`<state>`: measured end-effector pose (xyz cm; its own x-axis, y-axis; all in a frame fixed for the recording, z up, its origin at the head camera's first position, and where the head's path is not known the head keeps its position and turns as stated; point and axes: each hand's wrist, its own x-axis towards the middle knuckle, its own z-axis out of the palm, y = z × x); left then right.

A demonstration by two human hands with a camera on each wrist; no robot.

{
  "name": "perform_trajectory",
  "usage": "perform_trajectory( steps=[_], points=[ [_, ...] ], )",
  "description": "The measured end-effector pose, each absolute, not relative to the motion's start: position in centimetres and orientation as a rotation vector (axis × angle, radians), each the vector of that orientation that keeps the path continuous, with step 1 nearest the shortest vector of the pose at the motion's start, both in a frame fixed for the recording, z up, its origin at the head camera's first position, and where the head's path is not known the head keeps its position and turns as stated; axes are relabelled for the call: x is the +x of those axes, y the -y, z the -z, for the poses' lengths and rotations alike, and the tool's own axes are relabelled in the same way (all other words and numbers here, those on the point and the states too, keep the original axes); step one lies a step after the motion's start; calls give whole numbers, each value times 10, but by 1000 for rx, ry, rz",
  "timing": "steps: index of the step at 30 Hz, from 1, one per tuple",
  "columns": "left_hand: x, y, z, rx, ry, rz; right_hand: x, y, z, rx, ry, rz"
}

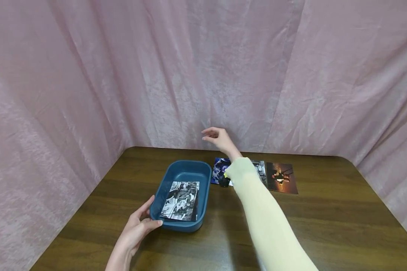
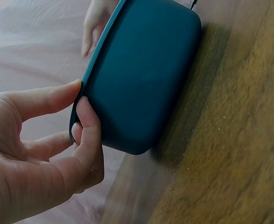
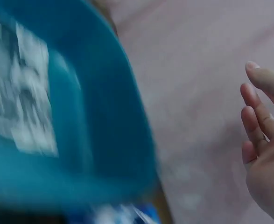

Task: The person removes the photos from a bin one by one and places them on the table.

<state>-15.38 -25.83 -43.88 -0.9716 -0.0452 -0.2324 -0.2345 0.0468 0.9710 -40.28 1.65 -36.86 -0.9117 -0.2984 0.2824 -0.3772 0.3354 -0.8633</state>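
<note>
A blue plastic bin stands on the table, with black-and-white picture cards lying inside it toward its near end. My left hand grips the near left corner of the bin, thumb on the rim and fingers curled under its lip, as the left wrist view shows. Beyond the bin, my right hand is raised in the air near the curtain, its fingers loosely bent. Nothing shows between those fingers in the right wrist view, where the hand appears apart from the bin.
Right of the bin lie a blue picture card, a grey one partly behind my sleeve, and a dark orange one. A small black object shows beside my cuff. Pink curtains enclose the wooden table.
</note>
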Motion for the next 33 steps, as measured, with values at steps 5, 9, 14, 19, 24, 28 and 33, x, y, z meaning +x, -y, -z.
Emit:
perform_trajectory(
  steps=[5, 9, 14, 19, 24, 28, 33],
  points=[
    [-156, 254, 438, -282, -2169, -2065, -392, 37, 381, 587, 2377, -1762],
    [-156, 252, 439, -290, -2161, -2062, -375, 71, 404, 516, 2308, -1737],
    [-157, 250, 437, -294, -2171, -2046, -356, 89, 424, 560, 2397, -1673],
    [-156, 249, 436, -285, -2176, -2034, -345, 87, 426, 691, 2829, -1363],
    [-157, 250, 436, -263, -2170, -2039, -334, 78, 423, 780, 3311, -787],
    [-156, 251, 437, -257, -2169, -2036, -327, 72, 419, 864, 3463, -469],
    [-156, 251, 439, -272, -2163, -2040, -322, 69, 419, 896, 3448, -375]
  ],
)
